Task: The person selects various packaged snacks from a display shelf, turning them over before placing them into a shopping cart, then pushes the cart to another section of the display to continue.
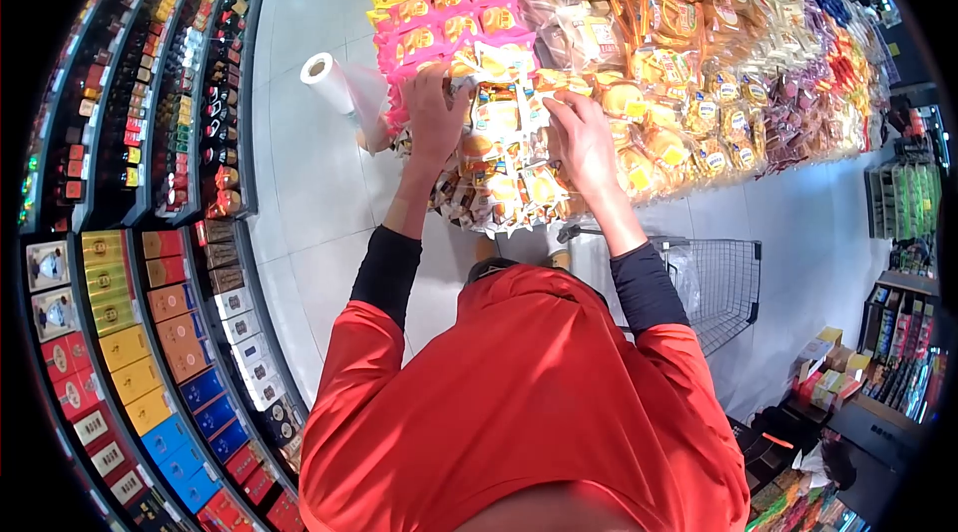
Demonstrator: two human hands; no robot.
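My left hand (436, 118) lies over the near left part of a heaped snack display, its fingers bent and its thumb at the edge of a wrapped snack packet. On the other side of the same packets, my right hand (586, 143) has its fingers curled down at a packet's edge. Between the hands are shiny white-and-orange snack packets (496, 118) in rows. Just beyond my left hand sit pink snack packets (461, 25). Bagged breads (639, 103) lie beside my right hand. The fingertips are partly lost among the bright wrappers.
A roll of clear plastic bags (329, 78) stands at the display's left corner. Below the right side is a wire shopping cart (723, 282). Shelves of boxed goods (125, 347) line the left, with bottles (180, 103) beyond. Cartons (833, 372) are stacked at right.
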